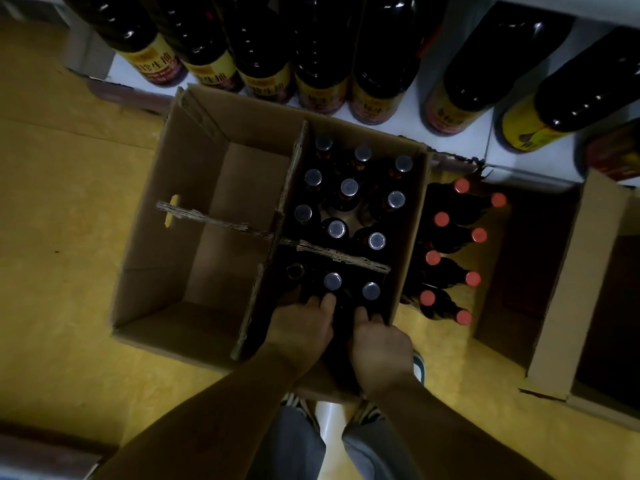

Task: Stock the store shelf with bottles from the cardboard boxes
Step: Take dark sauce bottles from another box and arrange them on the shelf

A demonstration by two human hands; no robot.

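Reaching into the box for stock, the left hand and right hand lie among bottles; grip cannot be told

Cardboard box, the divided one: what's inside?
Nine silver-capped bottles fill the far right compartment. The near right one shows more, with the left hand and right hand reaching in. Left compartments show bare cardboard. What the hands cover is hidden.

My left grip and right grip are bare, like both forearms. I wear grey trousers and dark shoes with what look like pale stripes in this dim light.
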